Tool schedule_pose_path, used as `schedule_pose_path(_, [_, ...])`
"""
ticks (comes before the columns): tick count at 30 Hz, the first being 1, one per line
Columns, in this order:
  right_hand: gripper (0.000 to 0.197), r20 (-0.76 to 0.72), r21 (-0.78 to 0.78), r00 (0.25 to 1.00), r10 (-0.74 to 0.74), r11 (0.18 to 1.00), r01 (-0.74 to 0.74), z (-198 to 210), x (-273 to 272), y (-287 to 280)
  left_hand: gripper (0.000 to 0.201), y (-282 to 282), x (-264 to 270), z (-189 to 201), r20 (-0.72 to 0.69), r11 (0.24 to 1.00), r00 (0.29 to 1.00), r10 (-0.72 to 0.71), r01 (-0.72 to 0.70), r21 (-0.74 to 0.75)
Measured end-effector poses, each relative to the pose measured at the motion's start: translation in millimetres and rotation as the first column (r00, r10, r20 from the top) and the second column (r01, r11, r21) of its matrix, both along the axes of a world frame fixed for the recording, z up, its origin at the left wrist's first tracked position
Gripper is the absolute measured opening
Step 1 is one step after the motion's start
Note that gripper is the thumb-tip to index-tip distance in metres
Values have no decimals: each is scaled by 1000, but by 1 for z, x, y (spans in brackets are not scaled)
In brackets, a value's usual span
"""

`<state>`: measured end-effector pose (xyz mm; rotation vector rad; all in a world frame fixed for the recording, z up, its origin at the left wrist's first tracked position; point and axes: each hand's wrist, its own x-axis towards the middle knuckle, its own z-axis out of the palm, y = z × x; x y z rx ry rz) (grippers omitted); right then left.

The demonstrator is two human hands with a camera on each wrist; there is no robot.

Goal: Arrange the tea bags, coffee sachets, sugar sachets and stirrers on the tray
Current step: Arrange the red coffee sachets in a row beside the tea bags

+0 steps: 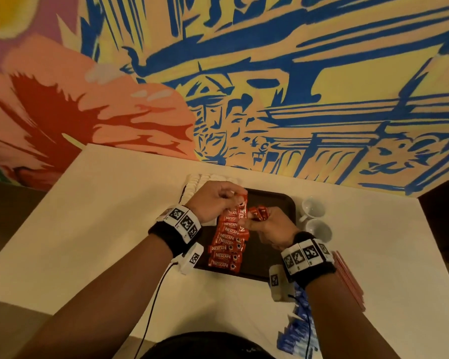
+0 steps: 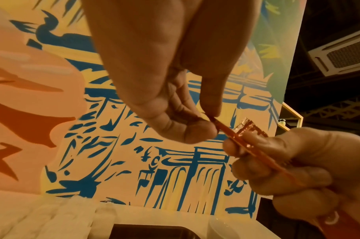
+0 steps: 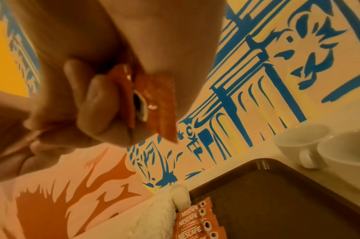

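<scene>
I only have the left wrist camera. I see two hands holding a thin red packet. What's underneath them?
Observer: A row of red Nescafe coffee sachets lies overlapping along the left side of the dark tray.
Operator: Are the stirrers on the tray too?
Observer: No. The pink stirrers lie on the table, to the right of the tray.
Operator: What else is left out?
Observer: A heap of blue sachets sits at the table's near edge, on the right.
</scene>
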<state>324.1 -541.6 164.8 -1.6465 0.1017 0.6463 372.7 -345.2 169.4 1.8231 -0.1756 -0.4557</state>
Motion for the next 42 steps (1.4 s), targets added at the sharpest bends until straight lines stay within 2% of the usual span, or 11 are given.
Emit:
schedule_pose_path(3, [12,17,93,985,-173,981,170,7,-6,5,28,1,-4,8,-5,1000,1000,2,-2,16])
schedule_pose_path(6, [17,-6,175,948,-318,933,314,12,-14,8,39,4,-13,17,-76,982,988,-137,146,119])
schedule_pose_path(10, [20,-93,213,926,-367,901,378,15,-25,9,39,3,-26,13,-96,971,979,-179,191,143])
schedule_pose_path(14, [54,-168,180,904,-392,890,419,7,-30,6,26,6,-28,13,-88,976,984,-153,165,140])
schedule_pose_path(17, [62,-188,179,890,-414,877,446,4,-32,4,24,12,-26,16,-70,966,978,-196,205,158])
schedule_pose_path(21, [62,-198,151,869,-453,862,484,1,-30,6,26,21,-19,17,-42,961,974,-222,226,158])
schedule_pose_path(25, [59,-198,106,848,-492,849,518,-4,-23,10,24,24,-9,11,26,927,969,-246,227,298])
schedule_pose_path(32, [65,-218,32,840,-497,857,515,-16,-2,14,29,12,14,-4,288,700,864,-412,98,708])
schedule_pose_path(35, [60,-239,28,831,-503,852,523,-24,9,12,25,11,29,-14,310,696,854,-418,82,713])
schedule_pose_path(40, [30,-352,42,744,-567,785,618,-48,27,-3,21,15,64,-40,304,697,882,-361,38,717])
schedule_pose_path(42, [31,-399,55,719,-569,768,638,-60,30,-9,21,15,78,-56,288,681,899,-329,14,732])
